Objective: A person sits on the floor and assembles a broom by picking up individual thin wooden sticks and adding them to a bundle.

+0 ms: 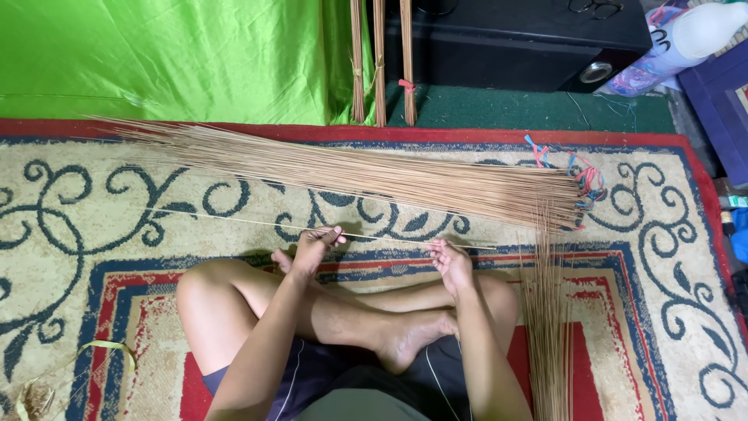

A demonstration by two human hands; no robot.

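Sitting cross-legged on a patterned rug [93, 234], a person works a single thin stick [257, 224] between two bare hands; the left hand [314, 248] is closed with fingertips pinched on the stick near its middle, while the right hand [452, 265] is curled around the stick close to its right end; the stick lies almost level just above the knees, its long free end running well out to the left over the cream and blue scrollwork; just beyond the hands, a large bundle [366, 175] of like sticks lies across the rug, fanned loose at the left and gathered at the right, where coloured ties [588, 179] in red and blue sit at its thick end; a smaller pile [548, 327] of sticks lies beside the right knee, running toward the lower edge and touching the bundle's right end; three bound bunches [380, 70] stand upright at the far edge of the rug against a bright green cloth [156, 54]; to their right a black speaker [530, 43] rests on a green mat, with a white bottle [697, 31] at the top right corner; a yellowish strip [101, 347] lies curled on the rug at lower left.
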